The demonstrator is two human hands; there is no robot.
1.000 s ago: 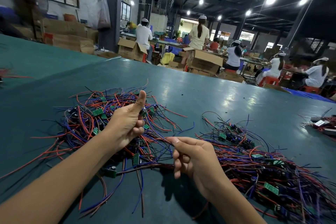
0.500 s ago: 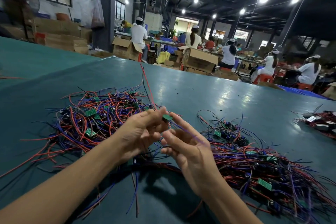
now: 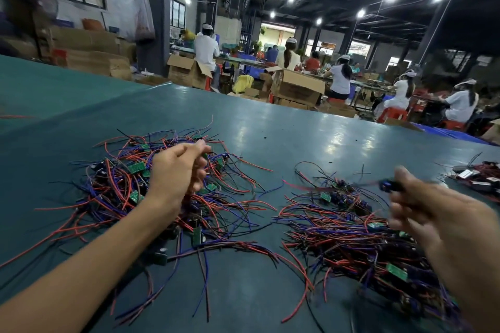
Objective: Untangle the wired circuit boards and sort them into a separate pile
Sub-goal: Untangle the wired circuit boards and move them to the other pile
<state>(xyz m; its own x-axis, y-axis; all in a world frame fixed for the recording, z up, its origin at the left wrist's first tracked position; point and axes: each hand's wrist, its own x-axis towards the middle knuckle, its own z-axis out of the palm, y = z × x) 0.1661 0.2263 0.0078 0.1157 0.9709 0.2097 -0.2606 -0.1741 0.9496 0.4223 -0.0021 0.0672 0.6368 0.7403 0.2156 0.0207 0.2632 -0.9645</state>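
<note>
You are pinching a loose board (image 3: 389, 186) in your right hand (image 3: 435, 213) over the sorted pile (image 3: 349, 238), best laying it down wires-straight, while your left hand (image 3: 176, 170), fingers curled and grip unclear, is hovering above the tangle (image 3: 119, 186).

Motion blurs the right hand (image 3: 422, 213) and the small dark piece (image 3: 389, 186) pinched at its fingertips, which is too smeared to identify. The left hand (image 3: 176, 173) curls over the tangled pile (image 3: 121, 184) with its fingertips hidden, so any grip is unreadable. The right-hand pile (image 3: 351, 238) runs off the lower right edge.
</note>
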